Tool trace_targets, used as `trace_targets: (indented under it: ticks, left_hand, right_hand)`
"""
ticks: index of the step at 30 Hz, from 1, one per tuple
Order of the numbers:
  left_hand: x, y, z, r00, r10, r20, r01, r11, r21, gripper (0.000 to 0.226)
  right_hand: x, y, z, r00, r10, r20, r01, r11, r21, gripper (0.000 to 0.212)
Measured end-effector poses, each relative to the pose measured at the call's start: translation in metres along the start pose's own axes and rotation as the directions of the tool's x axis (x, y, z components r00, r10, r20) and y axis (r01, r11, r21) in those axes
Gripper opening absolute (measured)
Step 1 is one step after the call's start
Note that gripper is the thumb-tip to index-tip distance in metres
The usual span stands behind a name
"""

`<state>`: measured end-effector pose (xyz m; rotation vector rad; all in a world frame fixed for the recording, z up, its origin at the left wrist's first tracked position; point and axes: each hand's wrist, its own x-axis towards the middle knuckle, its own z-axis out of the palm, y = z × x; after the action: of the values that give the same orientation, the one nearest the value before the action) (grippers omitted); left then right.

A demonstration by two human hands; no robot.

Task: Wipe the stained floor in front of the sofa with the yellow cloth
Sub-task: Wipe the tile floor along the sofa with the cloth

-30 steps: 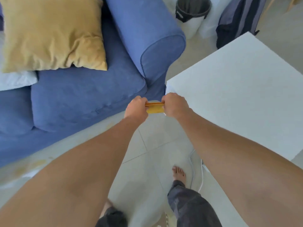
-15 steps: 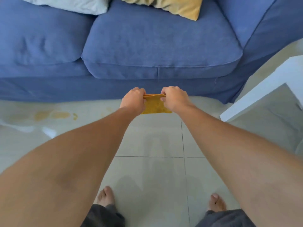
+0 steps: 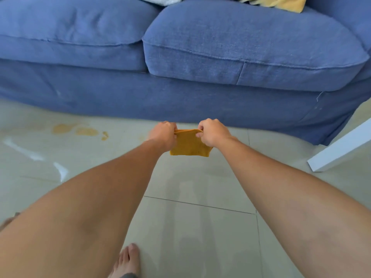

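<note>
From the head view, both hands are clamped on the yellow cloth (image 3: pixel 189 143): the left hand (image 3: pixel 163 135) grips its top left corner and the right hand (image 3: pixel 212 132) its top right, so it hangs folded between them above the tiled floor (image 3: pixel 200 181). Yellowish stains (image 3: pixel 80 130) lie on the floor to the left, near the blue sofa (image 3: pixel 200 57) base. A bare foot (image 3: pixel 128 259) stands at the bottom edge, and a white table corner (image 3: pixel 339 149) shows right.

Bright even daylight, glare streaks on floor (image 3: pixel 30 153) at left edge, soft shadows, wide-angle edge bowing, slight blur
</note>
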<state>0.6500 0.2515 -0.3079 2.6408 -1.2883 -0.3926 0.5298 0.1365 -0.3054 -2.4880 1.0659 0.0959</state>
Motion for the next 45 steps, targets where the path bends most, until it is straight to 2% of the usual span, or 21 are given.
trace_targets:
  ticks: [3, 9, 13, 16, 20, 23, 24, 25, 27, 29, 30, 33, 36, 38, 41, 45]
  left_hand:
    - [-0.02, -0.022, 0.0, 0.998, -0.014, 0.069, 0.012, 0.999, 0.031, 0.022]
    - [-0.034, -0.079, 0.005, 0.984, -0.066, 0.166, 0.063, 0.998, 0.022, 0.022]
    - [-0.018, -0.119, 0.009, 0.98, -0.119, 0.159, 0.116, 0.993, 0.027, 0.023]
    - [0.01, -0.144, 0.009, 0.987, -0.155, 0.047, 0.156, 0.988, -0.018, 0.028]
    - [0.053, -0.175, 0.01, 0.961, -0.158, -0.226, 0.139, 0.985, -0.099, 0.031]
    - [0.074, -0.195, 0.017, 0.911, -0.155, -0.382, 0.113, 0.985, -0.13, 0.025]
    - [0.075, -0.201, 0.022, 0.904, -0.152, -0.399, 0.109, 0.986, -0.129, 0.025]
    - [0.074, -0.208, 0.028, 0.913, -0.142, -0.382, 0.11, 0.988, -0.104, 0.027]
    - [0.064, -0.221, 0.046, 0.962, -0.128, -0.241, 0.137, 0.99, 0.02, 0.042]
    - [0.053, -0.229, 0.066, 0.981, -0.168, -0.097, 0.177, 0.98, 0.096, 0.058]
    - [0.051, -0.231, 0.075, 0.978, -0.201, -0.062, 0.206, 0.975, 0.079, 0.062]
    - [0.061, -0.223, 0.097, 0.963, -0.258, -0.075, 0.257, 0.966, -0.021, 0.057]
    - [0.089, -0.201, 0.116, 0.962, -0.25, -0.108, 0.242, 0.967, -0.078, 0.057]
    - [0.112, -0.186, 0.133, 0.976, -0.201, -0.08, 0.196, 0.979, -0.064, 0.059]
    - [0.135, -0.183, 0.16, 0.99, -0.143, -0.002, 0.143, 0.989, 0.025, 0.059]
    - [0.142, -0.193, 0.179, 0.987, -0.133, -0.092, 0.143, 0.983, 0.113, 0.06]
  right_hand:
    - [-0.016, -0.02, 0.011, 0.996, 0.0, 0.084, -0.002, 1.0, 0.02, 0.007]
    - [-0.017, -0.058, 0.048, 0.99, 0.008, 0.143, -0.026, 0.991, 0.13, 0.005]
    - [0.012, -0.081, 0.077, 0.986, -0.021, 0.168, -0.012, 0.981, 0.195, 0.006]
    - [0.047, -0.098, 0.089, 0.993, -0.054, 0.107, 0.031, 0.979, 0.204, 0.006]
    - [0.098, -0.122, 0.093, 0.993, -0.095, -0.067, 0.104, 0.981, 0.166, 0.007]
    - [0.121, -0.134, 0.099, 0.946, -0.223, -0.236, 0.238, 0.971, 0.037, 0.012]
    - [0.126, -0.134, 0.106, 0.925, -0.288, -0.25, 0.29, 0.957, -0.029, 0.014]
    - [0.128, -0.132, 0.116, 0.914, -0.346, -0.212, 0.335, 0.938, -0.089, 0.018]
    - [0.124, -0.121, 0.141, 0.91, -0.415, -0.016, 0.408, 0.901, -0.149, 0.026]
    - [0.11, -0.101, 0.167, 0.903, -0.401, 0.156, 0.419, 0.901, -0.115, 0.046]
    - [0.1, -0.088, 0.179, 0.912, -0.379, 0.158, 0.396, 0.914, -0.092, 0.05]
    - [0.067, -0.043, 0.206, 0.959, -0.276, -0.059, 0.273, 0.96, -0.06, 0.041]
    - [0.039, 0.008, 0.221, 0.958, -0.139, -0.252, 0.124, 0.989, -0.074, 0.045]
    - [0.03, 0.033, 0.231, 0.955, -0.127, -0.27, 0.102, 0.989, -0.106, 0.049]
    - [0.028, 0.049, 0.244, 0.951, -0.177, -0.254, 0.149, 0.981, -0.126, 0.049]
    - [0.031, 0.053, 0.252, 0.933, -0.209, -0.295, 0.166, 0.972, -0.163, 0.05]
